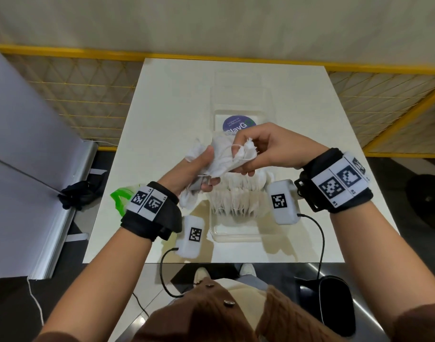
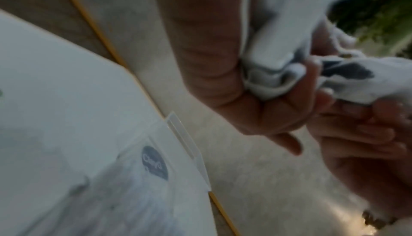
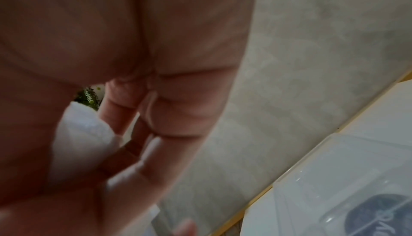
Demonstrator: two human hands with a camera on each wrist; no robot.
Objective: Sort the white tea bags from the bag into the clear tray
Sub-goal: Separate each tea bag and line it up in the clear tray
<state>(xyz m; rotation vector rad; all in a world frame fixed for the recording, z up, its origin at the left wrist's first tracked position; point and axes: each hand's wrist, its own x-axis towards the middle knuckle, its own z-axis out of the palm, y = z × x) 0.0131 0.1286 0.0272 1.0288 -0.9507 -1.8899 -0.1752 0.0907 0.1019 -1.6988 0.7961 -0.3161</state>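
While both hands (image 1: 199, 169) (image 1: 263, 149) grip tea bags (image 1: 223, 156), fingers curled — tray (image 1: 236, 234) half hidden.

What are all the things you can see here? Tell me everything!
table: one, white, centre.
clear tray: one, see-through, mid-table, blue round sticker at its far end.
tea bags in tray: many, white, standing in rows; count unclear.
bunch of tea bags: a handful, white, held above the tray.
plastic bag: one, green, on the table beside the left wrist.
fence: yellow, behind the table.
left hand: grips the bunch.
right hand: pinches tea bags from the bunch.
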